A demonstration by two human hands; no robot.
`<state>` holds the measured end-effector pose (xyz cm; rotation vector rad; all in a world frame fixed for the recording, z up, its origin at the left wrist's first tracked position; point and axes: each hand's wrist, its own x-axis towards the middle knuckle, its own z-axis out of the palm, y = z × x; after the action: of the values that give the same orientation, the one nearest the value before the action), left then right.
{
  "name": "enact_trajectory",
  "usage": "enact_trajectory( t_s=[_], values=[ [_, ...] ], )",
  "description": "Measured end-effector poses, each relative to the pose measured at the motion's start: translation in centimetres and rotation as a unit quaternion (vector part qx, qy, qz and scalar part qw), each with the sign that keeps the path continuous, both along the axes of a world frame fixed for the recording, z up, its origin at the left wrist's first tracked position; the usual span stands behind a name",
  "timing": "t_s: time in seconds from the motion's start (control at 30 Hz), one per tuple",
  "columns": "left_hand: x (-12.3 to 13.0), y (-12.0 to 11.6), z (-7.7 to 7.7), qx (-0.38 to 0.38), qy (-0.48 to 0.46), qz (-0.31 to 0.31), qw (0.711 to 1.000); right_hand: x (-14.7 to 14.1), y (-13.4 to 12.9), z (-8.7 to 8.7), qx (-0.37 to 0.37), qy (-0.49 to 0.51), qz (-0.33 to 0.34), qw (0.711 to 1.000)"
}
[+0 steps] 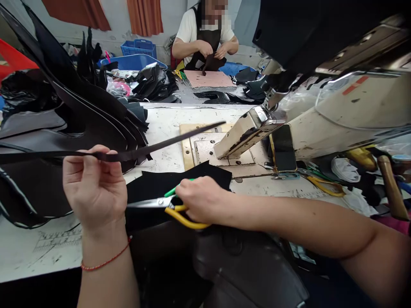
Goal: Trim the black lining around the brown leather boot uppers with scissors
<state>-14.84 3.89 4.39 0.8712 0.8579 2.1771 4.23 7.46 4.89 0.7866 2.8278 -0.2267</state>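
Note:
My left hand (98, 184) is closed, pinching a narrow dark strip (170, 143) between thumb and fingers. One end of the strip slants up to the right toward the sewing machine (237, 132); the other runs out to the left. My right hand (205, 201) grips scissors (150, 202) with one yellow and one green handle. Their blades point left, toward my left wrist, over a black fabric piece (180, 179). Below lies a dark brown leather piece (247, 265). Stacked dark leather pieces with pale edges (90, 128) rise behind my left hand.
A phone (284, 147) leans by the machine's base. To the right lie yellow-handled scissors (327, 186) and a wooden-handled tool (391, 186). Across the table a co-worker (208, 38) handles a dark piece above a pink board (210, 80). Blue baskets (138, 48) stand behind.

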Motion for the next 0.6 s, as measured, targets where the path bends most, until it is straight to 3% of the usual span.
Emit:
enact_trajectory(
  t_s=[0.07,0.13,0.17,0.2,0.27,0.33,0.37,0.43,0.5,0.6],
  values=[
    [0.2,0.0,-0.1,-0.011,0.020,-0.014,1.000,1.4,1.1,0.7,0.027,-0.009,-0.073,0.997],
    [0.6,-0.3,-0.2,-0.059,0.087,-0.147,0.984,3.7,2.0,1.2,0.050,-0.021,-0.145,0.988],
    [0.8,-0.5,-0.3,-0.099,0.130,-0.245,0.956,5.2,2.3,1.4,0.054,-0.022,-0.177,0.983],
    [1.1,-0.7,-0.3,-0.142,0.177,-0.346,0.910,6.8,2.3,1.5,0.047,-0.017,-0.210,0.976],
    [1.6,-0.8,-0.5,-0.218,0.276,-0.512,0.784,10.4,1.6,1.6,0.005,0.012,-0.279,0.960],
    [2.3,-0.5,-0.7,-0.272,0.363,-0.587,0.670,13.6,-0.2,1.4,-0.067,0.052,-0.350,0.933],
    [2.7,-0.3,-0.7,-0.295,0.395,-0.597,0.633,14.9,-1.3,1.2,-0.114,0.073,-0.380,0.915],
    [3.6,0.0,-0.5,-0.330,0.443,-0.579,0.599,16.4,-3.9,0.6,-0.230,0.125,-0.433,0.862],
    [4.8,-0.4,0.0,-0.336,0.509,-0.528,0.591,16.6,-6.1,-0.1,-0.334,0.193,-0.476,0.790],
    [7.2,-3.5,0.9,-0.331,0.627,-0.380,0.594,15.4,-8.1,-1.0,-0.391,0.301,-0.511,0.704]
  ],
)
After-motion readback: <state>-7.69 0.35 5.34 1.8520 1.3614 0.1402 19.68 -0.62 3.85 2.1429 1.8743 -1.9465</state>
